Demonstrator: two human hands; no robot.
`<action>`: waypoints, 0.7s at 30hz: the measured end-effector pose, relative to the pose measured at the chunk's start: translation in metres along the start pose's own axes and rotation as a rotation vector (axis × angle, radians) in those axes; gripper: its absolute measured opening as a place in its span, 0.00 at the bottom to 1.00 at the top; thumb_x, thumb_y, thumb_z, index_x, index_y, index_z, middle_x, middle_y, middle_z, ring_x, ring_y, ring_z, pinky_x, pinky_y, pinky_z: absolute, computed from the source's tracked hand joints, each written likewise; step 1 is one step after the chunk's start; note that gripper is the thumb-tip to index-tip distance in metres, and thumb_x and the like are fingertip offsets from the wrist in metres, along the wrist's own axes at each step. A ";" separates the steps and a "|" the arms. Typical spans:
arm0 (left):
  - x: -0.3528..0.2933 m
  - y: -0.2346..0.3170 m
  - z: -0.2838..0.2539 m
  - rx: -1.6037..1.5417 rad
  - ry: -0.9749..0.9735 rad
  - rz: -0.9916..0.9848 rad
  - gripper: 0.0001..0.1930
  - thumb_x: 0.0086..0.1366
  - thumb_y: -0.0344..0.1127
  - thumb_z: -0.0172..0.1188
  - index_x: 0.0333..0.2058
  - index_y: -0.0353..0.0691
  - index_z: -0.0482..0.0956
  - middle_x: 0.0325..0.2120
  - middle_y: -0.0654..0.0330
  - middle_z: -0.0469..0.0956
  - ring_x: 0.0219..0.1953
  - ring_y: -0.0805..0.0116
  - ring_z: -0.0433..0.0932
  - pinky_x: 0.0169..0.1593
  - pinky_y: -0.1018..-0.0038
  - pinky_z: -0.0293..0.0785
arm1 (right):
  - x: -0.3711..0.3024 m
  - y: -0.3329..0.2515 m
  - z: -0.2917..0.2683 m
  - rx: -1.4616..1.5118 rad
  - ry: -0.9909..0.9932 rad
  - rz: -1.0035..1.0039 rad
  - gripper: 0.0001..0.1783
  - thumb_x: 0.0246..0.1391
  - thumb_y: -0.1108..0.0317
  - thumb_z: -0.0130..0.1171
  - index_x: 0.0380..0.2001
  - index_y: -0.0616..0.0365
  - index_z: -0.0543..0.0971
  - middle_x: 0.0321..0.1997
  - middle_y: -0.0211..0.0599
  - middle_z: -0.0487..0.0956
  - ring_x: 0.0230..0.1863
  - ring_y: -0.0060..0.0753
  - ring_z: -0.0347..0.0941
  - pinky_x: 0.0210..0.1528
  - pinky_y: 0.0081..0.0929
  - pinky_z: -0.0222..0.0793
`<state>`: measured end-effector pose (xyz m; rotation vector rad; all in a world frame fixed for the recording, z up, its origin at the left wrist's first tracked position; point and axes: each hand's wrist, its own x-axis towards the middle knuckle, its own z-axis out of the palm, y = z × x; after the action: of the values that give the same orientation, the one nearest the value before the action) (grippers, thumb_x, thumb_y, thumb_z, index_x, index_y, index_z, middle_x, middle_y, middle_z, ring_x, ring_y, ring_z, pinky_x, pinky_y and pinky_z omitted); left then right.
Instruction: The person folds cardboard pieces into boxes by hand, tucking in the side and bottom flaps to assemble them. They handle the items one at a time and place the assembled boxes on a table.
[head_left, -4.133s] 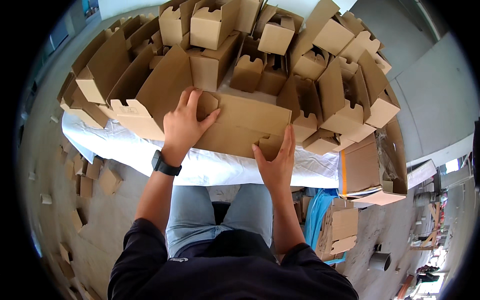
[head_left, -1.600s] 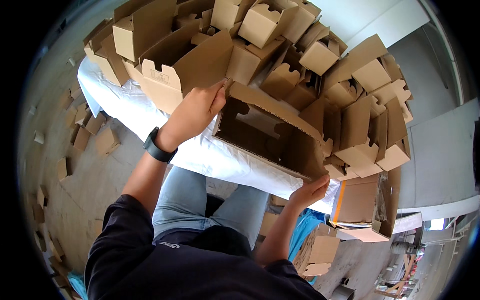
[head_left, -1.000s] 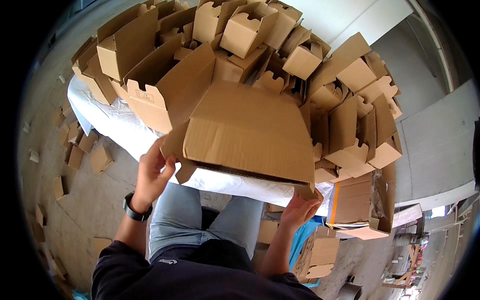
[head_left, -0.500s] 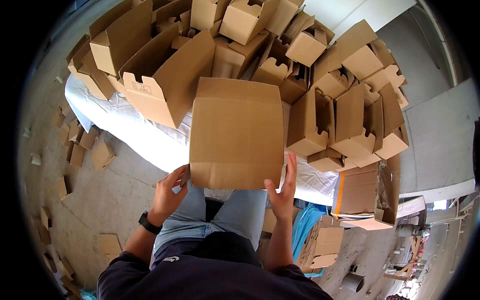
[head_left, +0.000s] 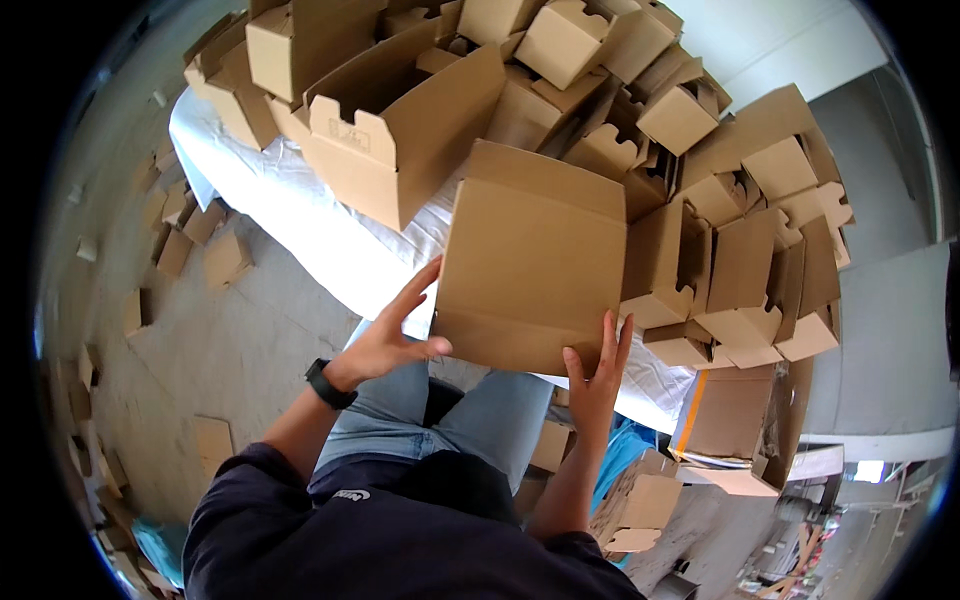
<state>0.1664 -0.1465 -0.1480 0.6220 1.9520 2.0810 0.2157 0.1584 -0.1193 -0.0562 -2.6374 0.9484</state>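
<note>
A flattish brown cardboard box (head_left: pixel 532 265) sits in front of me, its broad plain face up, at the near side of the white-covered table. Along its left edge lies my left hand (head_left: pixel 385 335), fingers stretched out and spread, thumb by the near left corner. My right hand (head_left: pixel 597 385) is at the near right corner, its thumb at the near edge and its fingers extended along the right side. Both hands are open against the box rather than wrapped around it. The underside of the box is hidden.
Many open cardboard boxes (head_left: pixel 400 120) are piled across the white cloth (head_left: pixel 280 210). A larger carton (head_left: pixel 735 415) with an orange stripe stands at right. Blue plastic (head_left: pixel 622 450) and flat cardboard (head_left: pixel 640 505) lie below it. Small cardboard pieces (head_left: pixel 228 260) litter the floor at left.
My left hand has let go of the small flap at the box's left side and now lies spread along that edge. My right hand has come in against the near right corner. The view has turned.
</note>
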 end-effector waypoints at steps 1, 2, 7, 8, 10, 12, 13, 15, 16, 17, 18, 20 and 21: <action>0.001 0.000 0.007 0.079 0.014 0.024 0.52 0.58 0.42 0.70 0.71 0.40 0.43 0.72 0.51 0.44 0.73 0.54 0.45 0.72 0.59 0.47 | -0.001 0.001 -0.002 -0.004 0.002 -0.001 0.42 0.53 0.61 0.67 0.70 0.44 0.60 0.76 0.53 0.45 0.74 0.60 0.46 0.69 0.51 0.56; 0.002 0.000 0.014 0.158 0.030 0.046 0.53 0.57 0.40 0.71 0.71 0.40 0.42 0.72 0.50 0.43 0.73 0.53 0.44 0.72 0.61 0.47 | -0.003 0.002 -0.005 -0.007 0.004 -0.002 0.42 0.53 0.62 0.67 0.70 0.44 0.60 0.76 0.52 0.45 0.74 0.60 0.47 0.69 0.50 0.56; -0.012 -0.018 0.031 0.266 0.088 -0.007 0.55 0.56 0.34 0.71 0.71 0.38 0.37 0.72 0.46 0.40 0.74 0.50 0.42 0.73 0.64 0.46 | -0.015 0.001 -0.013 -0.070 -0.101 -0.018 0.55 0.39 0.60 0.75 0.71 0.48 0.57 0.77 0.53 0.43 0.74 0.61 0.47 0.70 0.49 0.55; -0.013 -0.018 0.032 0.253 0.088 0.004 0.55 0.56 0.34 0.70 0.71 0.37 0.37 0.72 0.46 0.40 0.74 0.50 0.42 0.73 0.64 0.46 | -0.016 -0.003 -0.015 -0.124 -0.114 -0.006 0.57 0.37 0.60 0.76 0.71 0.49 0.57 0.77 0.54 0.43 0.74 0.61 0.47 0.70 0.50 0.54; -0.014 -0.019 0.032 0.227 0.083 0.006 0.54 0.58 0.35 0.69 0.71 0.37 0.37 0.72 0.45 0.41 0.74 0.51 0.42 0.72 0.64 0.46 | -0.017 -0.007 -0.016 -0.214 -0.137 0.004 0.58 0.36 0.60 0.77 0.71 0.50 0.56 0.77 0.54 0.42 0.74 0.62 0.47 0.70 0.51 0.53; -0.015 -0.024 0.030 0.200 0.071 -0.011 0.52 0.60 0.35 0.67 0.71 0.37 0.37 0.72 0.45 0.41 0.74 0.51 0.42 0.72 0.65 0.46 | -0.017 -0.008 -0.016 -0.287 -0.154 0.000 0.58 0.37 0.60 0.76 0.70 0.52 0.56 0.77 0.54 0.42 0.74 0.63 0.46 0.71 0.52 0.51; -0.015 -0.027 0.027 0.167 0.055 -0.031 0.50 0.62 0.36 0.66 0.71 0.38 0.38 0.72 0.46 0.41 0.74 0.53 0.42 0.72 0.63 0.47 | -0.016 -0.004 -0.016 -0.318 -0.109 -0.063 0.55 0.40 0.62 0.74 0.70 0.53 0.57 0.76 0.54 0.44 0.74 0.62 0.46 0.71 0.50 0.52; -0.017 -0.034 0.020 0.099 0.022 -0.070 0.46 0.66 0.38 0.63 0.72 0.40 0.39 0.72 0.49 0.42 0.74 0.55 0.43 0.72 0.61 0.48 | -0.016 0.010 -0.015 -0.380 -0.018 -0.187 0.49 0.47 0.65 0.70 0.70 0.56 0.57 0.76 0.53 0.47 0.74 0.59 0.47 0.70 0.47 0.54; -0.018 -0.036 0.014 0.003 -0.003 -0.101 0.45 0.67 0.39 0.61 0.72 0.41 0.40 0.72 0.50 0.43 0.74 0.56 0.44 0.71 0.60 0.49 | -0.015 0.013 -0.016 -0.320 -0.011 -0.185 0.44 0.50 0.66 0.66 0.69 0.57 0.59 0.74 0.53 0.51 0.74 0.59 0.50 0.70 0.46 0.55; -0.016 -0.038 0.006 -0.093 -0.029 -0.133 0.43 0.68 0.40 0.60 0.72 0.43 0.41 0.72 0.52 0.44 0.73 0.57 0.44 0.71 0.59 0.49 | -0.014 0.016 -0.017 -0.259 -0.003 -0.183 0.39 0.54 0.68 0.63 0.68 0.58 0.60 0.73 0.53 0.55 0.73 0.58 0.52 0.69 0.44 0.56; -0.014 -0.039 0.000 -0.189 -0.055 -0.165 0.41 0.69 0.41 0.58 0.72 0.44 0.42 0.72 0.53 0.45 0.73 0.58 0.45 0.71 0.58 0.50 | -0.013 0.018 -0.017 -0.199 0.004 -0.181 0.35 0.58 0.69 0.59 0.67 0.58 0.62 0.72 0.53 0.59 0.72 0.57 0.55 0.69 0.43 0.57; -0.014 -0.039 -0.002 -0.206 -0.058 -0.187 0.40 0.69 0.42 0.58 0.72 0.44 0.44 0.72 0.54 0.46 0.73 0.59 0.47 0.70 0.58 0.51 | -0.012 0.023 -0.012 -0.085 0.017 -0.130 0.28 0.62 0.70 0.54 0.65 0.59 0.65 0.68 0.51 0.65 0.70 0.51 0.60 0.68 0.40 0.59; -0.014 -0.038 -0.002 -0.215 -0.059 -0.198 0.40 0.69 0.42 0.58 0.72 0.44 0.45 0.72 0.54 0.47 0.73 0.59 0.47 0.70 0.58 0.51 | -0.013 0.026 -0.009 -0.028 0.024 -0.106 0.25 0.65 0.70 0.51 0.64 0.59 0.67 0.67 0.50 0.68 0.69 0.49 0.63 0.67 0.38 0.60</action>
<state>0.1730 -0.1507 -0.1874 0.4225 1.6553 2.0851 0.2291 0.1822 -0.1330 0.0643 -2.6039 0.8707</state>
